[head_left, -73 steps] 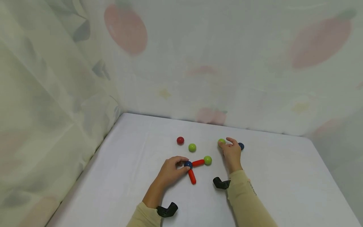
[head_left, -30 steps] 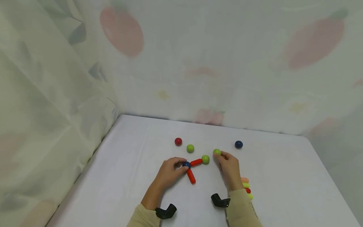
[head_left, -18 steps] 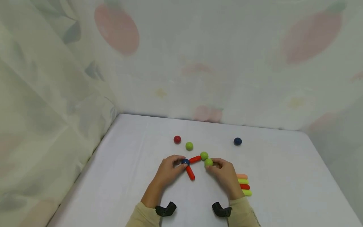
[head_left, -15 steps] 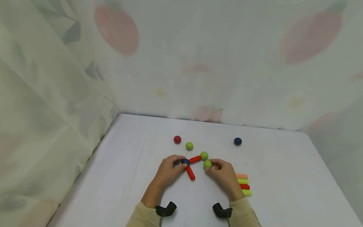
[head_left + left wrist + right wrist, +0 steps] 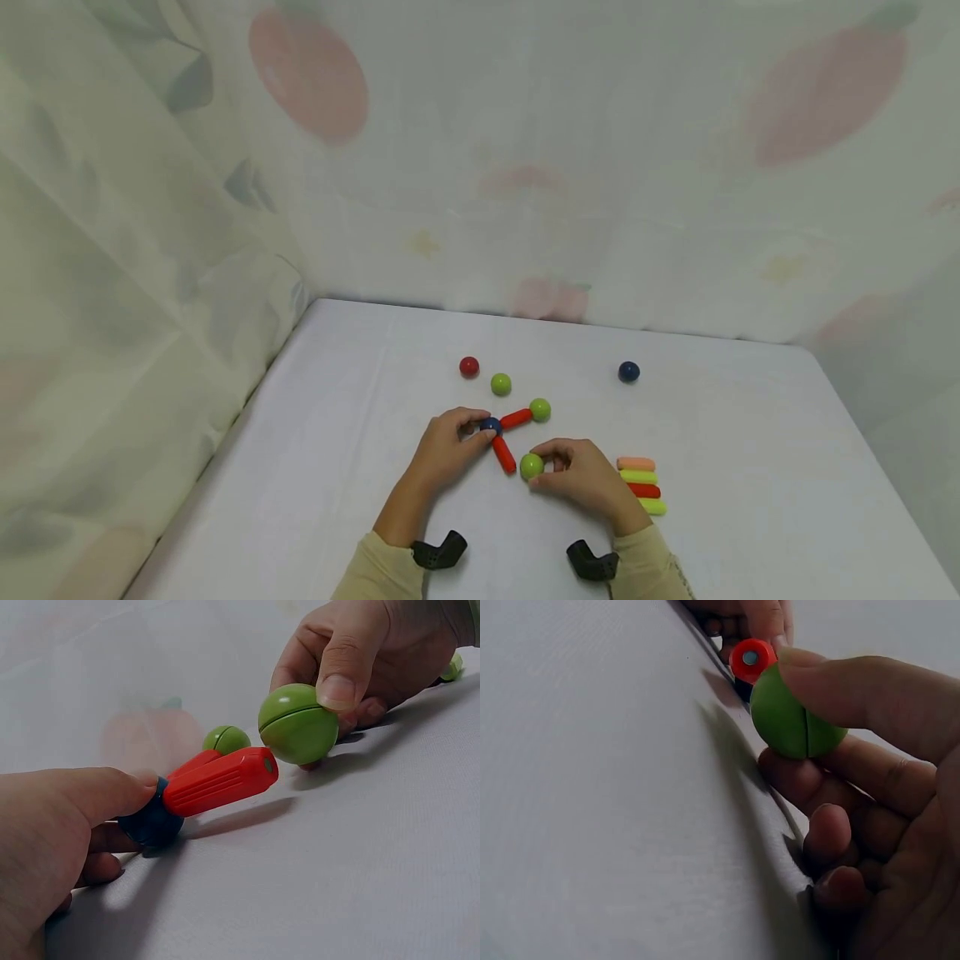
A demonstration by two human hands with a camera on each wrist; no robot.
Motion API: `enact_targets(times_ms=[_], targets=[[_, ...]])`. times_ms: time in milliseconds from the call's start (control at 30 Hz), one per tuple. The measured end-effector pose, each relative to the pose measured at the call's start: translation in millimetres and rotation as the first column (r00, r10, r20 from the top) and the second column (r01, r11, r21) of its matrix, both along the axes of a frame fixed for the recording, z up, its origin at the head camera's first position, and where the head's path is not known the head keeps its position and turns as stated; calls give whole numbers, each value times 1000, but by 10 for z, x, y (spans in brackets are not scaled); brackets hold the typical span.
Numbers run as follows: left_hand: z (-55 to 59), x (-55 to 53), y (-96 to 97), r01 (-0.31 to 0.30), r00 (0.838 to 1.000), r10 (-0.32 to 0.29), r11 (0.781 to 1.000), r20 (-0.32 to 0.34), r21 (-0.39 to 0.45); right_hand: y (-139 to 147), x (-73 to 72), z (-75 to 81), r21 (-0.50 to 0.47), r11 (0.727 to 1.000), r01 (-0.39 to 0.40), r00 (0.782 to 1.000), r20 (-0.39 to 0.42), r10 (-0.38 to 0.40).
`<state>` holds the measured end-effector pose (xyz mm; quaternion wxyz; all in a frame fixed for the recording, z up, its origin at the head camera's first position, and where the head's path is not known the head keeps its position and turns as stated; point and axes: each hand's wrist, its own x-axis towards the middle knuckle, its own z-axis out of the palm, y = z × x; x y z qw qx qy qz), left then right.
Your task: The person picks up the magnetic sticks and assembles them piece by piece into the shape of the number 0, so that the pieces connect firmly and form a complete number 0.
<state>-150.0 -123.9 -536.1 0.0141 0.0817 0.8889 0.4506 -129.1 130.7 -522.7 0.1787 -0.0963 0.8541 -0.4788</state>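
My left hand pinches a dark blue ball between thumb and fingers. Two red rods stick out from that ball: the far red rod ends in a green ball, and the near red rod has a bare end with a small metallic disc, seen in the right wrist view. Between thumb and fingertips my right hand holds another green ball, grooved round its middle. This ball is very close to the near rod's bare end; whether they touch I cannot tell.
On the white table, a red ball and a loose green ball lie behind the left hand. Another dark blue ball sits at the back right. Several coloured rods, including an orange rod, lie side by side right of the right hand.
My right hand has picked up the green ball from the back right and brought it left and nearer, down to the near rod's end. The left hand keeps its grip.
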Motion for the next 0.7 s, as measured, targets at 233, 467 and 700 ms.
enact_targets(times_ms=[233,467,700], targets=[[12,-3,8,-4,1000,4,1000,9,-4,4,13,14,22,999,-34,999,-24,35],[-16,-15,-2,2,1000,-2,1000,5,-13,-8,33,21,56,996,-63,994,-86,67],[-7,-11,-7,10,1000,-11,1000,-10,-7,-8,40,36,54,996,-75,992,-95,80]])
